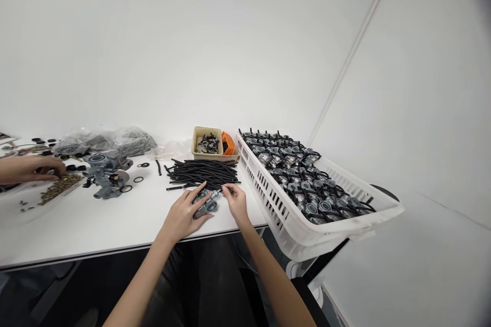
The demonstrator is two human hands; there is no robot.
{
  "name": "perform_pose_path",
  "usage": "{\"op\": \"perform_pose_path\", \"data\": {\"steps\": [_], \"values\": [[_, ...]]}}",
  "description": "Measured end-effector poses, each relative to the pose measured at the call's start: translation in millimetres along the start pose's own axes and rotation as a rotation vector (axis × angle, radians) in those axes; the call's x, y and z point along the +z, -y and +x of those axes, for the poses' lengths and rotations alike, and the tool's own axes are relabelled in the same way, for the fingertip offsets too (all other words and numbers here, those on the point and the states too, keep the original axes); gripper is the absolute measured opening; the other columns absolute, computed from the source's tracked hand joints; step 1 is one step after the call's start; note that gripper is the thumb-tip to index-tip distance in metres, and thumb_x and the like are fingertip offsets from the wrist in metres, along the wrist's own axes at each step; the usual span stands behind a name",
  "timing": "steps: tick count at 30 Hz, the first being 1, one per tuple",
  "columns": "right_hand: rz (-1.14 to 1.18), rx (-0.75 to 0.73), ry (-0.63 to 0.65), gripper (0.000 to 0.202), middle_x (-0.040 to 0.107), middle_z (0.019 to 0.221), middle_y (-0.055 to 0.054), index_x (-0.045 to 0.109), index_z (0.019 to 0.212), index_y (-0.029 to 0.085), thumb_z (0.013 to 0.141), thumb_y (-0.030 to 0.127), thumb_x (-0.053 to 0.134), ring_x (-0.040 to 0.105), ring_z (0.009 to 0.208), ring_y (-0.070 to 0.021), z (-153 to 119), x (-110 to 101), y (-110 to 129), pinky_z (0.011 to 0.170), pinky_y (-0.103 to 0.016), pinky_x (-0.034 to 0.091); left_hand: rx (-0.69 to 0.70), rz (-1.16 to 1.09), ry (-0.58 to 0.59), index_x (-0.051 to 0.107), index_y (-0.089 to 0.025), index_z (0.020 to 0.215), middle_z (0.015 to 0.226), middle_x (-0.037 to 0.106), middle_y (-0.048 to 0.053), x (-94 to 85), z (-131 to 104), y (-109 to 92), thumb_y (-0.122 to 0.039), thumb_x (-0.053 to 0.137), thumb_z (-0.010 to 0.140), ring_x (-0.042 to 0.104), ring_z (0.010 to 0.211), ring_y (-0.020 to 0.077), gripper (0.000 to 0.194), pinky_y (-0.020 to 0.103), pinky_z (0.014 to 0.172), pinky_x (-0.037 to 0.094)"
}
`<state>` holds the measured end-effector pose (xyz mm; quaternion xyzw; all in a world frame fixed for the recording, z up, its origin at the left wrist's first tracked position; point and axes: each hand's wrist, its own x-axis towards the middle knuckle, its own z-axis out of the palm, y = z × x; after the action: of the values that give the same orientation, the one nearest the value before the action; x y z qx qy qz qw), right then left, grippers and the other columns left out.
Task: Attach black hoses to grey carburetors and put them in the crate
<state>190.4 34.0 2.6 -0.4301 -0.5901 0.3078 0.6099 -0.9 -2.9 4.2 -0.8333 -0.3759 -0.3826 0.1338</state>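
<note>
Near the table's front edge lies a grey metal carburetor-like part (209, 206). My left hand (186, 214) is wrapped over its left side, fingers on top and thumb at the front, gripping it. My right hand (235, 202) is pinched at the part's upper right, by a small pale fitting; what lies between the fingertips is too small to make out, though something dark shows there. Just behind both hands is a pile of black rubber tubes (203, 171).
A white basket (264, 191) full of similar parts stands at the right. Behind the tubes sit a beige tray (197, 148) and an orange basket (229, 142). Stacked metal parts (107, 176) stand left. Another person's hand (49, 166) is over brass pieces (61, 188).
</note>
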Motion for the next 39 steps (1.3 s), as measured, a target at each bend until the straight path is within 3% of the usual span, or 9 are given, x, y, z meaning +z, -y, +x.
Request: {"op": "perform_pose_path", "data": {"steps": [6,19,25,27,31,35,39], "values": [[-0.111,-0.055,0.015,0.024,0.069,0.084,-0.006,0.067,0.087,0.017,0.084,0.038,0.056,0.064,0.078,-0.0195,-2.7,-2.7,4.4,0.071,-0.03,0.049,0.018,0.002,0.013,0.052,-0.025,0.133,0.146,0.041,0.012,-3.2,1.0,-2.2,-0.043,0.059,0.084,0.055,0.106,0.0279,0.053,0.045,0.09,0.05],[-0.097,-0.072,0.113,0.018,0.071,0.087,-0.006,0.069,0.086,0.018,0.081,0.032,0.058,0.065,0.082,-0.0201,-2.4,-4.0,7.8,0.071,-0.029,0.05,0.04,0.022,0.014,0.053,-0.024,0.131,0.148,0.039,0.011,-1.9,-0.5,-1.5,-0.042,0.058,0.085,0.054,0.108,0.0289,0.05,0.047,0.091,0.048],[-0.04,-0.01,0.096,0.025,0.069,0.087,-0.006,0.067,0.091,0.018,0.081,0.039,0.058,0.064,0.074,-0.0189,-0.8,-1.1,7.1,0.066,-0.028,0.048,0.03,0.027,-0.002,0.053,-0.024,0.131,0.146,0.04,0.012,-1.4,-0.1,-1.9,-0.042,0.058,0.084,0.054,0.107,0.0289,0.051,0.046,0.091,0.048],[-0.003,0.057,0.047,0.031,0.067,0.077,-0.004,0.066,0.088,0.018,0.084,0.046,0.054,0.061,0.066,-0.0175,0.6,-0.1,5.5,0.062,-0.027,0.047,0.031,0.026,-0.002,0.053,-0.024,0.131,0.146,0.04,0.012,-2.2,0.3,-2.9,-0.041,0.058,0.085,0.054,0.106,0.0285,0.049,0.045,0.09,0.049],[-0.16,0.055,0.003,0.044,0.048,0.053,0.002,0.052,0.06,0.019,0.088,0.051,0.044,0.048,0.055,-0.014,2.3,1.4,1.3,0.055,-0.024,0.036,0.064,0.03,0.016,0.054,-0.023,0.129,0.145,0.042,0.012,-5.0,1.0,-5.4,-0.038,0.057,0.086,0.054,0.099,0.0262,0.046,0.043,0.087,0.049],[-0.28,-0.036,0.061,0.047,0.034,0.053,0.004,0.037,0.054,0.02,0.09,0.05,0.039,0.035,0.054,-0.0115,2.4,1.8,-2.7,0.052,-0.024,0.025,0.099,0.036,0.03,0.055,-0.022,0.129,0.145,0.042,0.013,-5.9,1.9,-6.4,-0.036,0.056,0.086,0.054,0.096,0.0255,0.045,0.043,0.084,0.049],[-0.306,-0.064,0.15,0.045,0.032,0.056,0.004,0.032,0.057,0.02,0.09,0.05,0.036,0.031,0.055,-0.0107,4.9,-0.2,-5.8,0.053,-0.025,0.023,0.107,0.025,0.031,0.056,-0.02,0.127,0.144,0.043,0.014,-4.0,3.1,-5.8,-0.035,0.057,0.086,0.053,0.092,0.0249,0.044,0.043,0.082,0.049]]}}
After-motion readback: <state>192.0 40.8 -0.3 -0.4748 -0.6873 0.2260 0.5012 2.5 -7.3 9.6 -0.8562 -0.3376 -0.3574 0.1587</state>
